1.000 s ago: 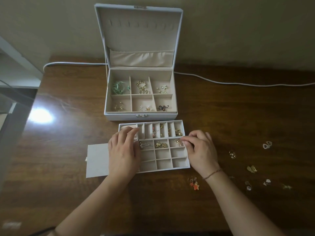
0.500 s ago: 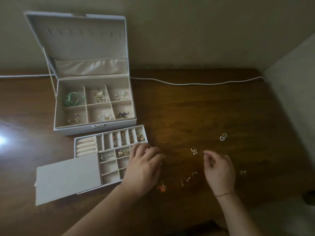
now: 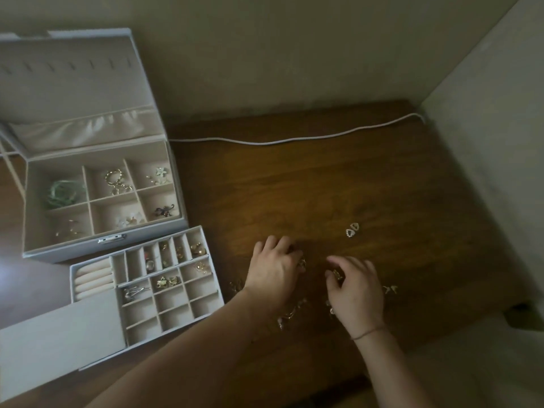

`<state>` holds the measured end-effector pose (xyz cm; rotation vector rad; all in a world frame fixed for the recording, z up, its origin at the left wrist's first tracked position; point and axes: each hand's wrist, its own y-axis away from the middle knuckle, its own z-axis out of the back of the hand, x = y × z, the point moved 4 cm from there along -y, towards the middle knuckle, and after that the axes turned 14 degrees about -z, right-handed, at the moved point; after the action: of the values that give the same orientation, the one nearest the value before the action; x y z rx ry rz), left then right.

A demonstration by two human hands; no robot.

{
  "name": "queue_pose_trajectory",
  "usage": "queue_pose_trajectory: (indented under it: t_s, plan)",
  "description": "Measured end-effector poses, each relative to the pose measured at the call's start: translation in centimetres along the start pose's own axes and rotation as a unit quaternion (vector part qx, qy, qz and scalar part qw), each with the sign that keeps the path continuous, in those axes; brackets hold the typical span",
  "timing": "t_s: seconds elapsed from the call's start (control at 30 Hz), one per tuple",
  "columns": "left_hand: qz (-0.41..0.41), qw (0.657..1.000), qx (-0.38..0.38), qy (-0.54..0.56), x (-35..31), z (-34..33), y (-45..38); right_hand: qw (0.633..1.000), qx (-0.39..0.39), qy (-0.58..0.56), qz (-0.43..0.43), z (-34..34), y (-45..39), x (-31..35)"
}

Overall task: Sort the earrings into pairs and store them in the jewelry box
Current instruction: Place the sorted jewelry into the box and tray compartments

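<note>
The white jewelry box (image 3: 106,251) stands open at the left, with earrings in its six compartments. Its lift-out tray (image 3: 209,301) lies in front of it, and several of the tray's small cells hold earrings. To the right of the tray, both hands are down among loose earrings on the wooden table (image 3: 323,187). My left hand (image 3: 273,272) curls its fingertips around a small gold earring (image 3: 302,263). My right hand (image 3: 354,290) pinches another gold earring (image 3: 337,273). A pair of heart-shaped earrings (image 3: 352,230) lies beyond the hands.
More loose earrings lie near my wrists (image 3: 290,315) and at the right (image 3: 390,288). A white cable (image 3: 294,140) runs along the back of the table. A wall (image 3: 485,142) borders the table on the right, and the table's front corner is at the lower right.
My left hand left the tray and moved right to the loose earrings. My right hand came down onto a gold earring. The view swung further right.
</note>
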<state>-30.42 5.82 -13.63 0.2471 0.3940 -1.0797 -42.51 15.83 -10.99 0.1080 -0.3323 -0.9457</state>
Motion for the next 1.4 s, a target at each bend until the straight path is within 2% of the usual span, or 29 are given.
queue_pose_trajectory:
  t_s: [0.17,0.3,0.5,0.67,0.87,0.97,1.03,1.17,1.27,1.4]
  plan:
    - [-0.003,0.999,-0.030,0.035,-0.3,-0.2,0.2,0.999,-0.005,-0.013,0.040,-0.2,-0.3,0.9]
    - [-0.014,0.997,-0.052,0.062,-0.9,-0.3,0.7,0.995,0.007,0.060,0.079,-1.3,-0.1,1.8]
    - [0.011,0.996,-0.039,0.083,-0.7,0.4,0.8,0.989,0.003,0.070,0.127,-2.0,-0.3,2.2]
    - [0.029,0.998,-0.039,0.051,-0.4,1.3,2.2,0.984,-0.014,0.081,0.155,-2.5,-0.5,2.2]
    - [0.005,0.988,-0.142,0.068,1.4,3.4,7.2,0.981,-0.039,0.094,0.163,-2.7,-0.1,2.9]
    - [0.035,0.977,-0.190,0.085,4.7,5.4,12.1,0.983,-0.022,0.017,0.182,-2.7,1.3,4.8]
    - [0.082,0.972,-0.216,0.050,7.7,6.5,16.4,0.976,0.004,-0.045,0.214,-2.9,3.5,7.8]
    - [0.202,0.954,-0.220,-0.021,12.2,7.6,24.1,0.949,0.110,-0.126,0.267,-4.8,9.0,14.8]
    - [0.242,0.947,-0.207,-0.030,13.3,7.5,25.8,0.937,0.168,-0.127,0.279,-7.4,12.0,18.7]
    - [0.243,0.946,-0.212,-0.013,13.2,7.1,25.5,0.940,0.146,-0.095,0.294,-9.9,13.8,20.8]
